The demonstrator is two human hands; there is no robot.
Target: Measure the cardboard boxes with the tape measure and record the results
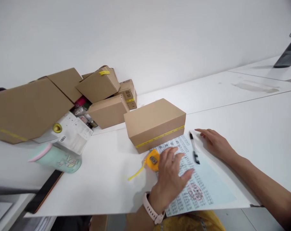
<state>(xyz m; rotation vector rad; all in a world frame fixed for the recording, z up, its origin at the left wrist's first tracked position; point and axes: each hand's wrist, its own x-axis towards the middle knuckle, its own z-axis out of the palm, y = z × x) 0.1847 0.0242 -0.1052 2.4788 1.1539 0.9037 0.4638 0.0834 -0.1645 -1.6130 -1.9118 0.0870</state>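
My left hand (170,170), with a pale pink watch band at the wrist, is over a printed sheet of paper (198,179) with its fingers apart. Close by its fingertips lies a yellow tape measure (152,159), a short yellow end sticking out; I cannot tell whether the hand touches it. My right hand (214,142) rests on the white table with fingers stretched out, holding nothing. Between the hands, a black and clear pen (194,147) lies on the right part of the sheet. Just behind the paper stands a closed cardboard box (156,125) with a yellow strip along its front.
Several cardboard boxes (99,85) are piled at the back left against the wall. Nearer on the left are a white package (73,131) and a mint-green tumbler (57,158) by the table's edge. A dark object (288,53) stands at the far right.
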